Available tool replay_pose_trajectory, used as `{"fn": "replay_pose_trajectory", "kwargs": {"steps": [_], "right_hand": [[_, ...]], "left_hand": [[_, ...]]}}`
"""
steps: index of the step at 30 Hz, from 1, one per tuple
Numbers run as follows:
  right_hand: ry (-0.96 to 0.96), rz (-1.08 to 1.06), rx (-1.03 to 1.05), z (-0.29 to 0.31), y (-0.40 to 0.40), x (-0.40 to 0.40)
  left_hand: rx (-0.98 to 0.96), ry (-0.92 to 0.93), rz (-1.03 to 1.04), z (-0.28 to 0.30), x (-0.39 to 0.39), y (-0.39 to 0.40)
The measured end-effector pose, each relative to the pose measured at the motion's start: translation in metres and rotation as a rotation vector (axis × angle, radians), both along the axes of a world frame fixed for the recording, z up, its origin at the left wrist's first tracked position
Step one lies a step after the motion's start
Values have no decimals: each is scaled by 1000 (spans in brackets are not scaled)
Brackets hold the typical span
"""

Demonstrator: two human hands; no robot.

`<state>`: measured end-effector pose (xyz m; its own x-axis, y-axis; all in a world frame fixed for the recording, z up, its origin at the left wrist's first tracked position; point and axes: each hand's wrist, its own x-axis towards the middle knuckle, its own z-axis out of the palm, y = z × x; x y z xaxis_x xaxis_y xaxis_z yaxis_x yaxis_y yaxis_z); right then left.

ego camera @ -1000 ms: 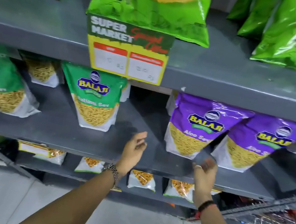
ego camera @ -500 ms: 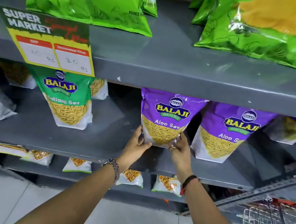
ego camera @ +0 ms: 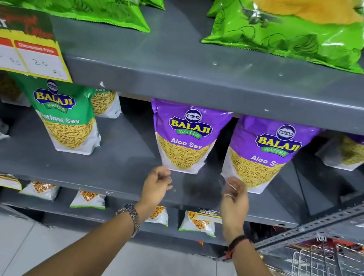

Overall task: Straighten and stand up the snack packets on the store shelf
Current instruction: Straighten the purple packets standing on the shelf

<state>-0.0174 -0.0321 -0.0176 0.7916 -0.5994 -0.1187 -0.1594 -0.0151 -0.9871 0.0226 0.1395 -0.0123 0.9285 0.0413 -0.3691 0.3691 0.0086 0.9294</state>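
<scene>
Fingers loosely curled, gripping nothing: our left hand (ego camera: pixel 157 183) & right hand (ego camera: pixel 234 194) hover just below the upright purple Aloo Sev packet (ego camera: pixel 187 138), frame centre, on the middle shelf (ego camera: pixel 76 168). We judge it light, crinkly, soft-sided; best held at btm corners.

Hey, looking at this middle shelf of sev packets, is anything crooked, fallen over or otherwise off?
Nothing has fallen or spilled. The green Ratlami Sev packet leans to one side, and the right-hand Aloo Sev packet tilts slightly. The Aloo Sev packet above the two hands stands straight.
</scene>
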Motion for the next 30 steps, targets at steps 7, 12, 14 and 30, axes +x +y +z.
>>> {"fn": "replay_pose_trajectory", "kwargs": {"steps": [7,12,14,30], "right_hand": [[57,-96,65,10,-88,1],[43,105,50,12,-106,11],[32,84,83,9,-115,10],[45,24,61,-1,-162,22]], "left_hand": [[-110,98,-396,17,9,-83],[-78,71,-482,18,8,-136],[-97,32,-470,18,3,-149],[-52,49,-466,6,16,-190]]}}
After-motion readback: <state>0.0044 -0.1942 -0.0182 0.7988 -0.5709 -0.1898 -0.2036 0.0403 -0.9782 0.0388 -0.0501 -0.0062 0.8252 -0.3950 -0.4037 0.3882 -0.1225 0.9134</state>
